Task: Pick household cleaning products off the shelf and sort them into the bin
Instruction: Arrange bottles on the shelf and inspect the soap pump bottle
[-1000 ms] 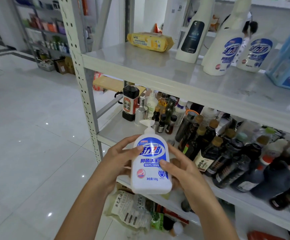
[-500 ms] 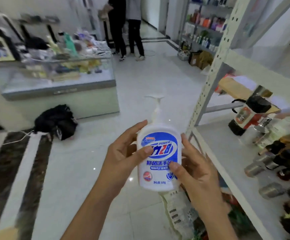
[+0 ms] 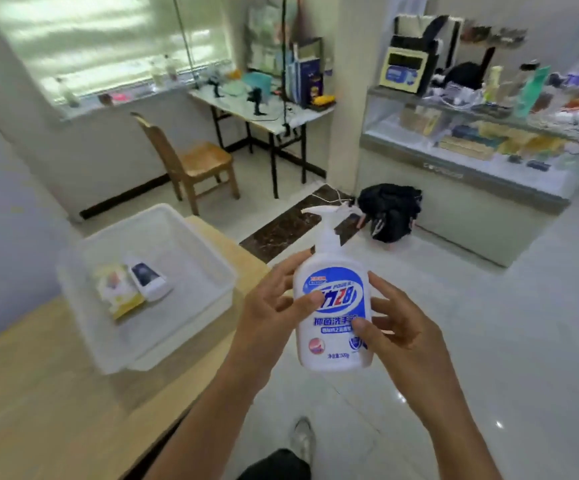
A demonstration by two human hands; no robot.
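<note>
A white pump bottle [image 3: 333, 299] with a blue label stands upright between both hands at chest height. My left hand [image 3: 274, 306] grips its left side with the thumb across the label. My right hand [image 3: 398, 327] grips its right side, thumb on the lower label. To the left, a white plastic bin [image 3: 191, 237] sits on a light wooden table [image 3: 38, 393]. Inside the bin lie a white bottle with a dark label [image 3: 147, 277] and a yellow packet [image 3: 118, 289]. The pump bottle is right of the bin, over the floor.
A wooden chair [image 3: 191, 161] and a folding desk [image 3: 260, 105] stand behind the bin. A glass display counter [image 3: 471, 161] runs along the right, with a black bag [image 3: 390, 211] on the floor at its foot. My shoe [image 3: 303, 438] shows on the white tiled floor.
The view has swung left, away from the shelf, past the counter to the table and bin. Both hands have kept hold of the pump bottle throughout.
</note>
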